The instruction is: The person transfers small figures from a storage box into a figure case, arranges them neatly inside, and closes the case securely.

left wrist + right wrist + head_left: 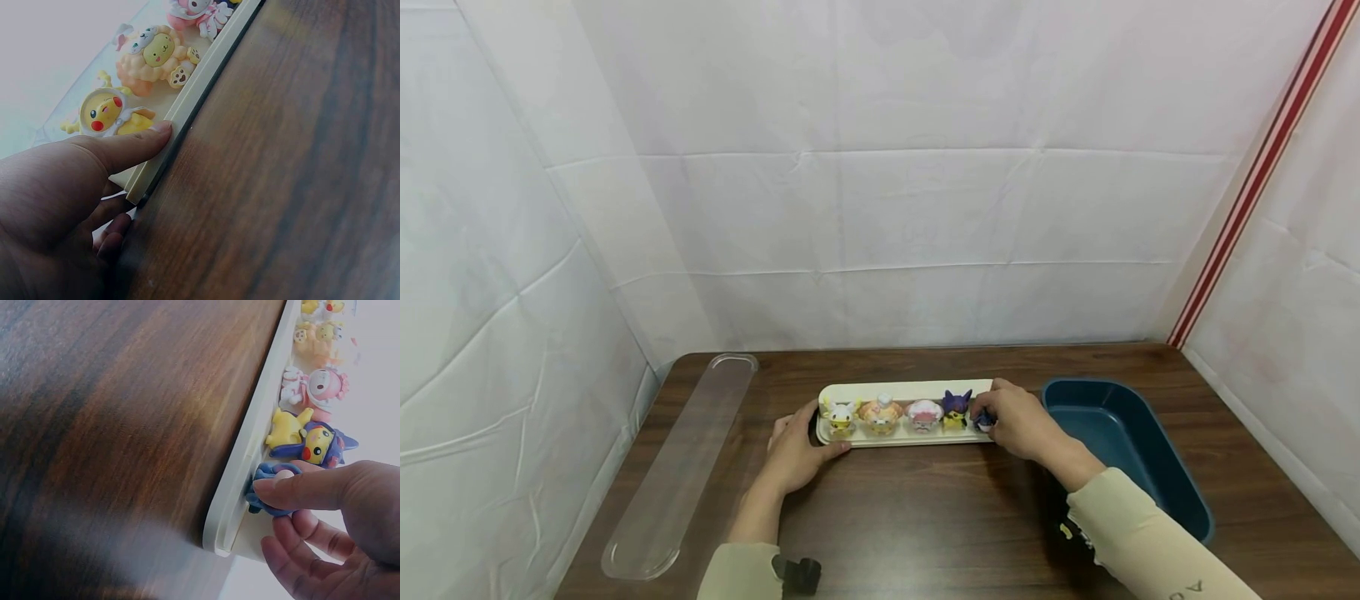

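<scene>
A long cream tray (904, 437) lies on the wooden table with a row of small toy figures: a yellow one (840, 415), an orange one (881, 414), a pink one (924, 414) and a purple-hooded yellow one (956, 408). My left hand (820, 443) pinches the tray's left end; in the left wrist view its thumb (147, 140) lies on the rim (200, 87) and its fingers curl beneath. My right hand (992, 419) pinches a small blue figure (261, 470) at the tray's right end, just inside the rim (250, 444).
A dark blue bin (1180, 492) stands right of the tray, close to my right forearm. A clear plastic lid (685, 467) lies along the table's left side. White sheeting walls in the table on three sides.
</scene>
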